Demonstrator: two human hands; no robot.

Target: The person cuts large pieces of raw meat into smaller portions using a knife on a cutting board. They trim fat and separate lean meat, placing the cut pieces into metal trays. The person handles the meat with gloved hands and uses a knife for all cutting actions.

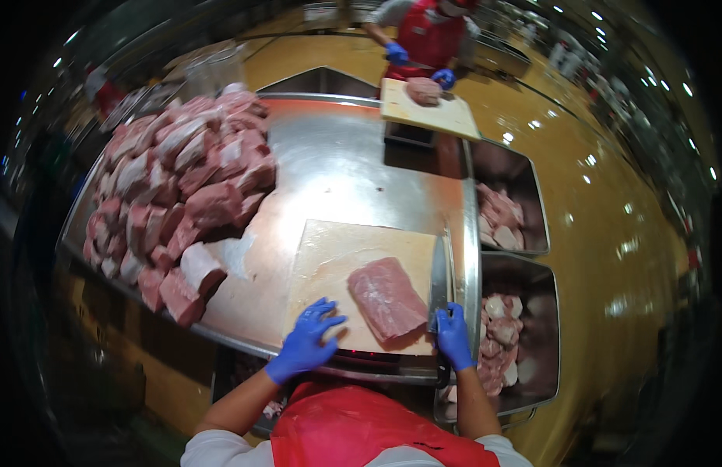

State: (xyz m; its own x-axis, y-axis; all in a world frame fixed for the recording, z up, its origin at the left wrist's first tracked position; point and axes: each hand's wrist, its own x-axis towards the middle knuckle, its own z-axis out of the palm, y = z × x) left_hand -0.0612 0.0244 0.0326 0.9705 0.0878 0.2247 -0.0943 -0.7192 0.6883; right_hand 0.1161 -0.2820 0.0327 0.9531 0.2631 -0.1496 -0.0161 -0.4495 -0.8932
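Observation:
A boneless slab of pink meat (387, 300) lies on the pale cutting board (330, 249) in front of me. Just left of the meat, my left hand (310, 341), in a blue glove, rests over the board's near edge with fingers apart and nothing in them. At the board's right edge, my gloved right hand (454, 336) is closed at the heel of a long knife (439, 276), whose blade points away from me and whose dark handle shows below the fingers. Alongside the blade runs a thin rod (449, 261); its kind is unclear.
A large pile of meat pieces (186, 171) covers the left of the steel table (330, 171). Metal bins with meat stand along the right side, one far (536, 202) and one near (549, 335). Across the table, a person (423, 47) works at another board (446, 121).

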